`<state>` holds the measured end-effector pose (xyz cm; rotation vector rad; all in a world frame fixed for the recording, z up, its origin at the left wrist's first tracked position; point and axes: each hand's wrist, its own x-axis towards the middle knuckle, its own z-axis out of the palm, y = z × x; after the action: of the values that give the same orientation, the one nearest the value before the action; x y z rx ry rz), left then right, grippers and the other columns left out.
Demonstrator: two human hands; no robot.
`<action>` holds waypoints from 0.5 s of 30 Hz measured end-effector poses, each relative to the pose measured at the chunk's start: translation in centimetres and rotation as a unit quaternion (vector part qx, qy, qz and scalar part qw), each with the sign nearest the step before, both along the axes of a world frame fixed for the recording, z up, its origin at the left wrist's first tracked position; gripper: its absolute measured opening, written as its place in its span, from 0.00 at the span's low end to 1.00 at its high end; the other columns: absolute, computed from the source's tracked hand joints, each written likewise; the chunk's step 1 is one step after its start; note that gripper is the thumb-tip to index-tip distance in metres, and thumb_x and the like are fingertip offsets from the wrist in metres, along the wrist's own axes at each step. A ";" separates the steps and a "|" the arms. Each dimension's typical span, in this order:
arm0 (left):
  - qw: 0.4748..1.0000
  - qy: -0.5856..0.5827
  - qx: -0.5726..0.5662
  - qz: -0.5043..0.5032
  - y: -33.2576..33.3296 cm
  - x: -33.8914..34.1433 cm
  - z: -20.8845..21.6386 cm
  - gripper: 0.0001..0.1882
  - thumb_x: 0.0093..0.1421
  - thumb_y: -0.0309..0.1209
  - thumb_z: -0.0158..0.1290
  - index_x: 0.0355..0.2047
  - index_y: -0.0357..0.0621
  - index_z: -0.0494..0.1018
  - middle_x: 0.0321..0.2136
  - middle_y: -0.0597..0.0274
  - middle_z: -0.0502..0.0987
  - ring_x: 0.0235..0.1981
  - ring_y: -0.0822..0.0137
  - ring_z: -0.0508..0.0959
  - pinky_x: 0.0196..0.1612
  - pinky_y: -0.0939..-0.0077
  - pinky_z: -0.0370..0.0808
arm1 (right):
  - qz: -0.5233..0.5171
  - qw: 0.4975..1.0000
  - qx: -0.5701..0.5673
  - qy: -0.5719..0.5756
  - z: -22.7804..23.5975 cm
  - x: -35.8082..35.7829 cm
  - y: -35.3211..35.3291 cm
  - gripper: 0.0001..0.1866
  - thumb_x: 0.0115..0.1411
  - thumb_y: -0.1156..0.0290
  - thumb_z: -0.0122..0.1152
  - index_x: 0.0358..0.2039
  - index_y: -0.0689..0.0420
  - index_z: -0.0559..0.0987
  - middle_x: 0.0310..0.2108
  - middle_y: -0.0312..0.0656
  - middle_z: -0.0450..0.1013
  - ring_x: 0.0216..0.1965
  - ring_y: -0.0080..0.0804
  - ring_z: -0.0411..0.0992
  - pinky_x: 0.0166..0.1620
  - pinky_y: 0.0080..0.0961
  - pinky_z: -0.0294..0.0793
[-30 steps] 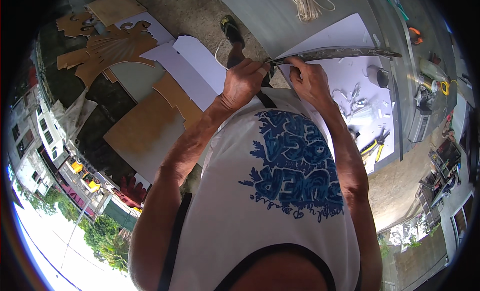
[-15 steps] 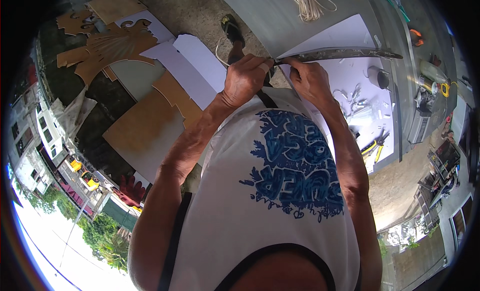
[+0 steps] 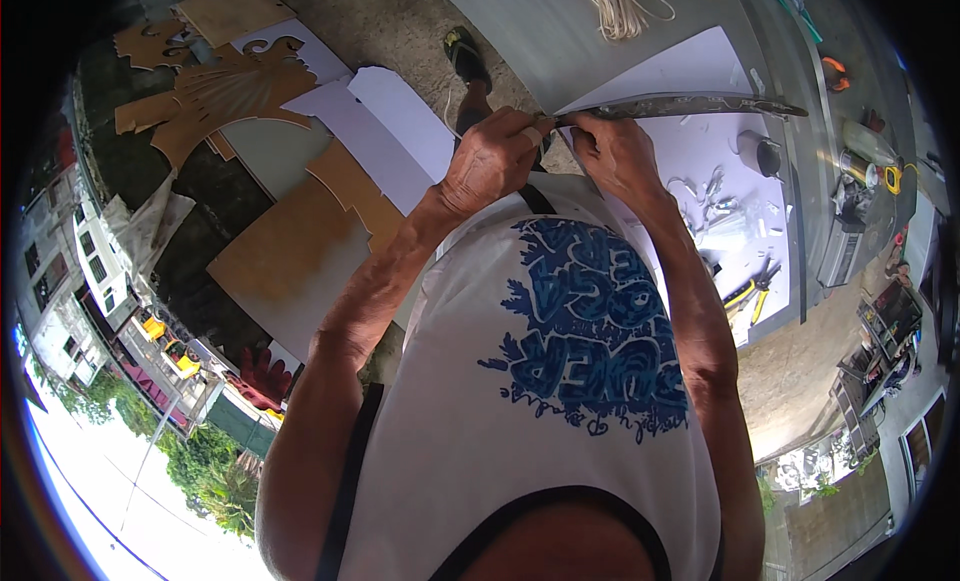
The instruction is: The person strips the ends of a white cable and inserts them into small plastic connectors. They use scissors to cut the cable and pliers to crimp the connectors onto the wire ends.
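Both my hands meet at the near end of a long, narrow dark strip [image 3: 690,107], which has pale bits along it and stretches right over the work table. My left hand [image 3: 497,153] is closed, its fingertips at the strip's end; a pale band circles one finger. Just beside it, my right hand [image 3: 617,153] pinches the strip between thumb and bent fingers. The exact grip is hidden under the fingers. A thin white cord [image 3: 447,106] shows behind my left hand. Under the strip lies a white sheet [image 3: 665,73].
On the table are a coil of pale cord [image 3: 617,9], a grey cup-shaped piece [image 3: 760,153], clear scraps [image 3: 712,206], yellow-black pliers [image 3: 752,291] and a tape measure [image 3: 890,178]. To the left, cut brown boards [image 3: 290,251] and white panels [image 3: 400,121] lie on the ground.
My hands have barely shifted, staying together at the strip's end. The white cord behind my left hand hangs a little differently.
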<state>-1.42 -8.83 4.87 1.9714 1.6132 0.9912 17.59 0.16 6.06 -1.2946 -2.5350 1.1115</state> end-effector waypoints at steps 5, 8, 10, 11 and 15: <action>0.998 0.052 -0.033 -0.026 0.0 0.1 0.1 0.14 0.50 0.17 0.56 0.39 0.36 0.81 0.28 0.55 0.77 0.33 0.57 0.80 0.37 0.64 0.79 | 0.007 1.000 0.018 -0.008 0.1 -0.2 0.0 0.08 0.58 0.69 0.60 0.37 0.53 0.83 0.25 0.52 0.77 0.29 0.55 0.77 0.34 0.46 0.77; 0.998 0.041 -0.037 -0.031 0.2 0.0 0.0 0.14 0.50 0.18 0.55 0.38 0.36 0.81 0.27 0.55 0.76 0.33 0.56 0.79 0.37 0.63 0.79 | 0.014 0.999 0.031 -0.002 0.1 -0.2 -0.1 0.08 0.58 0.69 0.60 0.37 0.53 0.83 0.25 0.52 0.77 0.28 0.55 0.77 0.34 0.47 0.77; 0.998 0.046 -0.026 -0.033 0.3 0.0 0.0 0.13 0.50 0.18 0.55 0.37 0.36 0.81 0.27 0.55 0.76 0.33 0.56 0.79 0.37 0.63 0.78 | 0.016 1.000 0.025 -0.002 -0.1 -0.1 -0.1 0.07 0.58 0.69 0.60 0.36 0.53 0.83 0.25 0.52 0.78 0.28 0.55 0.77 0.34 0.47 0.77; 0.998 0.048 -0.020 -0.034 0.3 0.1 0.1 0.13 0.50 0.19 0.55 0.36 0.36 0.81 0.27 0.55 0.75 0.33 0.56 0.79 0.37 0.63 0.78 | 0.015 1.000 0.024 -0.004 -0.1 -0.1 -0.1 0.07 0.58 0.69 0.60 0.36 0.53 0.83 0.25 0.52 0.78 0.28 0.55 0.77 0.34 0.47 0.77; 0.997 0.059 -0.034 -0.029 0.4 0.2 0.1 0.12 0.49 0.19 0.55 0.35 0.37 0.81 0.27 0.55 0.75 0.33 0.56 0.79 0.38 0.63 0.78 | 0.013 1.000 0.022 -0.013 -0.3 -0.1 0.0 0.08 0.58 0.68 0.60 0.36 0.53 0.83 0.25 0.52 0.78 0.28 0.55 0.77 0.34 0.48 0.77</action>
<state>-1.18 -8.40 5.01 2.0522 1.6196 0.8005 17.47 0.11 5.76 -1.2771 -2.5877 1.0437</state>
